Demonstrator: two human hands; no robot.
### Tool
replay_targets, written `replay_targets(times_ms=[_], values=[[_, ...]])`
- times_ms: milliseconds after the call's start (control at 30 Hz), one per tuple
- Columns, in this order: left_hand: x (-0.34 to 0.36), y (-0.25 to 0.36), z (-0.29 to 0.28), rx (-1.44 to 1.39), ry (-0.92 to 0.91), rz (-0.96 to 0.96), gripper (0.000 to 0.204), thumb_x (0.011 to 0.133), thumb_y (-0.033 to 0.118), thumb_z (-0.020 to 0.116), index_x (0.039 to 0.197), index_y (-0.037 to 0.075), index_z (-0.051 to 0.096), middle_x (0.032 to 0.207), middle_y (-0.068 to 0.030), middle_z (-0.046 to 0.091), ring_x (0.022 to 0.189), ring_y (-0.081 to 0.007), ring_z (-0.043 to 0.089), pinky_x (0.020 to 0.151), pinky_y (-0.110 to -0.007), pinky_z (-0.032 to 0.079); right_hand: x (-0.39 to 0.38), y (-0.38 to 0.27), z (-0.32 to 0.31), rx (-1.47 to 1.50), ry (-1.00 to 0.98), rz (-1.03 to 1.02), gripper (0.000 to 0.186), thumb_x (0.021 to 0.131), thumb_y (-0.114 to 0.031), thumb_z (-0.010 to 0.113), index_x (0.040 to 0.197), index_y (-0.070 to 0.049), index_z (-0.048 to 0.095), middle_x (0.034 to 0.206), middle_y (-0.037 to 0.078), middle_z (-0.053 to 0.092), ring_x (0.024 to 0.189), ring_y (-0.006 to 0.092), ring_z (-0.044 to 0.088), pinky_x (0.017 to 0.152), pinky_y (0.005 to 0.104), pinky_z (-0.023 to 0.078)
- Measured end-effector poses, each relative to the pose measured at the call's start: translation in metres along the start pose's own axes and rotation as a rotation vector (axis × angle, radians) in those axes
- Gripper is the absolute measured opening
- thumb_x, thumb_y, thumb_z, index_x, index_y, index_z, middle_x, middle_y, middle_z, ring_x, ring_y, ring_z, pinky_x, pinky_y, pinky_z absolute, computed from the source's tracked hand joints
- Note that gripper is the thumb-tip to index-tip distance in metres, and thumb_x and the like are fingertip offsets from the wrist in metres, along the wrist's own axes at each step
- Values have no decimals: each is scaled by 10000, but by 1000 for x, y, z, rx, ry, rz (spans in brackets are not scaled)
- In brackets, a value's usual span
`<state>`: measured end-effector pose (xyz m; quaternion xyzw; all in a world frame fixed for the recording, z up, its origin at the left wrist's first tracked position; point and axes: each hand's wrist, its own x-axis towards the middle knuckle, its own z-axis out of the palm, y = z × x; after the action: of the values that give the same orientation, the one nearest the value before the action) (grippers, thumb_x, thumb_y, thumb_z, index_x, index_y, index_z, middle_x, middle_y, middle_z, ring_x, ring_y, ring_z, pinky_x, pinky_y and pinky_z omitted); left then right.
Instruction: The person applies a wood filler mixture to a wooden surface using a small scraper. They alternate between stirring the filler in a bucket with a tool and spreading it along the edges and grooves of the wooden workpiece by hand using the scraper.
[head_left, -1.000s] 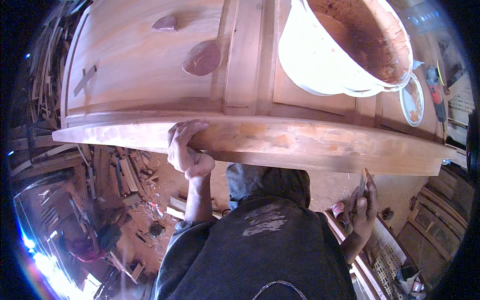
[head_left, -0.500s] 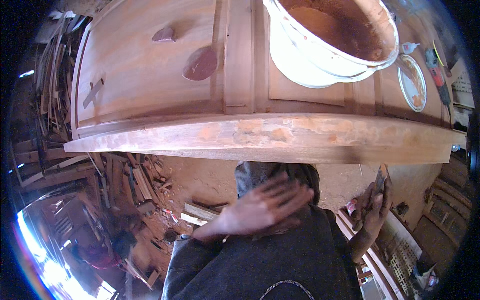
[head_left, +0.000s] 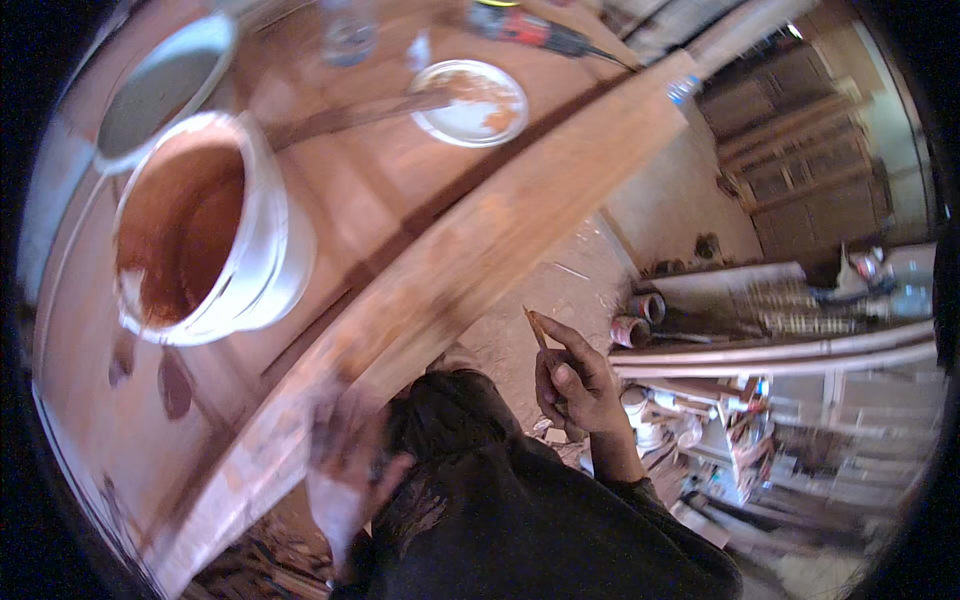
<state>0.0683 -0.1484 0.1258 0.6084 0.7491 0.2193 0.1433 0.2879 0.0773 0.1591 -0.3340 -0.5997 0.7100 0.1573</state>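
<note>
My right hand (head_left: 580, 388) is closed on a thin, flat scraper (head_left: 537, 326) with orange-brown paste along it, held upright to the right of the board. Motion blurs my left hand (head_left: 345, 455), whose thumb stands apart from the fingers; no object shows in it. It is at the near edge of the long wooden board (head_left: 470, 245), but contact is unclear. Orange filler patches mark this board, which runs diagonally along the workpiece's front. Behind it stands a white bucket (head_left: 275, 270), coated inside with brown-orange material.
A paste-smeared white lid (head_left: 470, 125) lies on the wooden surface, with a stick (head_left: 350, 118) reaching onto it. Beyond are a red and black power tool (head_left: 530, 30) and a second bucket (head_left: 165, 90). Cans (head_left: 630, 330) and timber lengths (head_left: 780, 350) lie at the right.
The view has swung to the right, so the board now slants. My left hand has gone from across my front to the board's near edge. My right hand still grips the scraper.
</note>
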Motion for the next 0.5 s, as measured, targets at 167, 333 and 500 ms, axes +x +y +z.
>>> replay_targets(times_ms=[167, 333, 500], values=[[27, -19, -9, 22, 195, -218, 749, 846, 373, 699, 1431, 0, 419, 1474, -230, 420, 1361, -432, 394, 1133, -539, 304, -36, 16, -26, 196, 267, -21, 660, 982, -446, 547, 1491, -74, 350, 640, -16, 436, 452, 71, 361, 399, 222, 318], [60, 0, -5, 74, 53, -97, 815, 847, 474, 674, 1473, 47, 374, 1544, -219, 310, 1426, -441, 273, 1142, -562, 274, -40, 37, -43, 339, 411, 21, 685, 953, -508, 553, 1464, -96, 358, 615, 17, 360, 381, 88, 287, 333, 240, 268], [102, 21, 1, 145, 281, -200, 824, 864, 529, 633, 1512, 123, 326, 1598, -206, 183, 1465, -445, 161, 1143, -584, 255, -21, 47, -77, 339, 402, 12, 675, 947, -501, 569, 1453, -99, 375, 626, 12, 356, 398, 87, 291, 337, 241, 266]])
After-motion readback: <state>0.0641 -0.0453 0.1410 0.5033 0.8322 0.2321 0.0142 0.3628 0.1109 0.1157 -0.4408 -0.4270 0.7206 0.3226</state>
